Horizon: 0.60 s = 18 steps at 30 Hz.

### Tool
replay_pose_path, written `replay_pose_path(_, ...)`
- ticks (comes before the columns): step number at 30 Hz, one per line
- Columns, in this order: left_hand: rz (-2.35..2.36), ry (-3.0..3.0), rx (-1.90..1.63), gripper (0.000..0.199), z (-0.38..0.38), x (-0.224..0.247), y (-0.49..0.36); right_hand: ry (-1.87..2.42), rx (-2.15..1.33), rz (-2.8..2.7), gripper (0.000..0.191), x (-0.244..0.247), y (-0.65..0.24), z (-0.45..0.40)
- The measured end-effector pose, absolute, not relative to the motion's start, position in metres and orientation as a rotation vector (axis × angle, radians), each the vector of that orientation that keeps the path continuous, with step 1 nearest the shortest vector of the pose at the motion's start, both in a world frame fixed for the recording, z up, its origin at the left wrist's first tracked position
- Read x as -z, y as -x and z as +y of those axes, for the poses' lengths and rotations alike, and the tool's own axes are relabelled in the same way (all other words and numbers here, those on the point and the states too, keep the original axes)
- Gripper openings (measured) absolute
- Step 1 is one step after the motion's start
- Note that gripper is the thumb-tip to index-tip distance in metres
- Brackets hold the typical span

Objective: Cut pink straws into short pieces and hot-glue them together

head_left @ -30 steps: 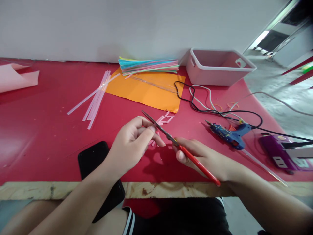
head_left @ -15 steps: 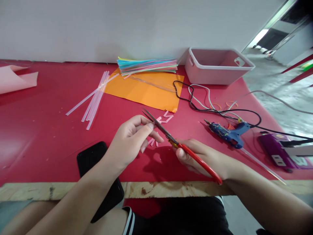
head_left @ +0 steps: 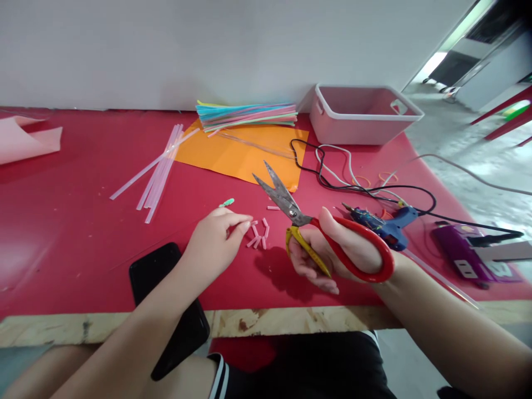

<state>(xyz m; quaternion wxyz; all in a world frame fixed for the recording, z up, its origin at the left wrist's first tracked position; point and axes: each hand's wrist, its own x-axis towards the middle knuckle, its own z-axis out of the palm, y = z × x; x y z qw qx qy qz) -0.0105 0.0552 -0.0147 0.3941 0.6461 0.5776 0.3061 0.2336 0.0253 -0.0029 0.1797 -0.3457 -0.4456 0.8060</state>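
My left hand [head_left: 218, 235] is closed in a pinch, its fingertips at the edge of a cluster of short pink straw pieces [head_left: 256, 242]. What the fingers pinch is too small to make out. A small green twisted piece [head_left: 227, 203] shows just behind the knuckles; I cannot tell whether the hand touches it. My right hand [head_left: 316, 257] grips scissors [head_left: 293, 213] with one red and one yellow handle loop. Their blades are spread apart and point up and left, over the table. One short pink straw piece [head_left: 273, 208] lies apart, behind the blades.
Long pink straws [head_left: 160, 174] lie at left, near a black phone [head_left: 155, 271]. Colourful pipe cleaners [head_left: 249, 115] rest on an orange sheet [head_left: 236, 158]. A pink basket [head_left: 366, 130], a blue glue gun [head_left: 393, 228], cables and a purple device [head_left: 465, 249] occupy the right side.
The scissors have drawn back from my left fingers, turned and spread their blades. My left hand has shifted slightly left and down, its fingers now together. The green piece has come into view.
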Motion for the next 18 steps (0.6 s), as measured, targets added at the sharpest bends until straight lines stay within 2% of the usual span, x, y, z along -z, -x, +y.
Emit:
replay_pose_path(4, 1.377, -1.425, -0.895, 0.033, 0.053, 0.011, 0.002, 0.793, -2.479, -1.118, 0.079, 0.011, -0.233, 0.026)
replay_pose_path(8, 0.962, -0.751, -0.959, 0.028, 0.051, 0.001, -0.005, 0.657, -2.623, -1.055, 0.079, 0.015, -0.229, 0.023)
replay_pose_path(11, 0.86, -0.604, -0.931, 0.019, 0.049, -0.002, -0.007, 0.635, -2.652, -1.045, 0.077, 0.014, -0.225, 0.021)
replay_pose_path(15, 0.944, -0.685, -0.918, 0.012, 0.048, 0.004, -0.004, 0.759, -2.53, -1.167, 0.076, 0.008, -0.228, 0.019)
replay_pose_path(18, 0.991, -0.717, -0.913, 0.006, 0.048, 0.009, -0.002, 0.914, -2.249, -1.493, 0.073, 0.003, -0.235, 0.019)
